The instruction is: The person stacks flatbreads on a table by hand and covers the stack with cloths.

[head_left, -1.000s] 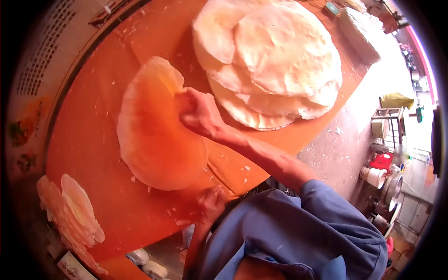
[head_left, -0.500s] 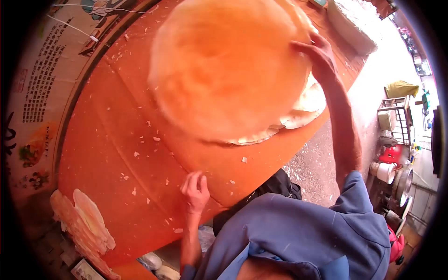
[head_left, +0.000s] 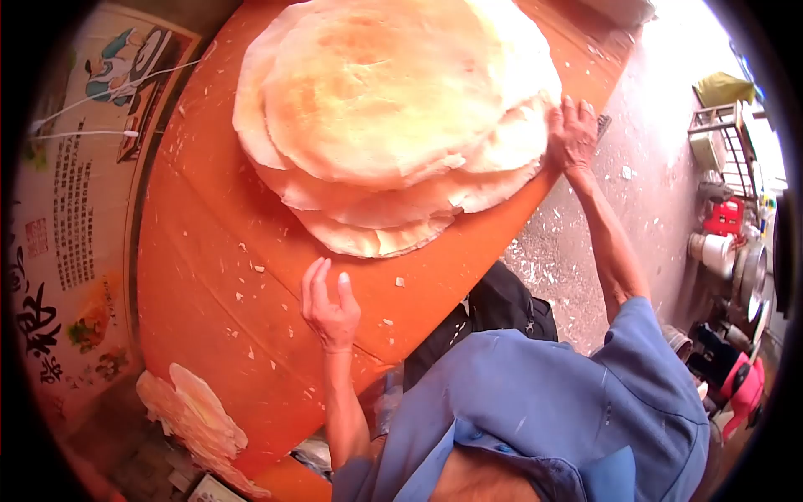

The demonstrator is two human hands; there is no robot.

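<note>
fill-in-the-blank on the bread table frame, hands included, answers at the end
1. The left hand is holding ____.
2. Of the left hand and the right hand, the one nearer the red item is the ____.
3. The shirt the person wears is ____ in colour.
4. On the table, between the stack of flatbreads and the thin pieces at the lower-left corner, the larger heap is the ____.

Missing words: nothing; right hand; blue; stack of flatbreads.
</note>
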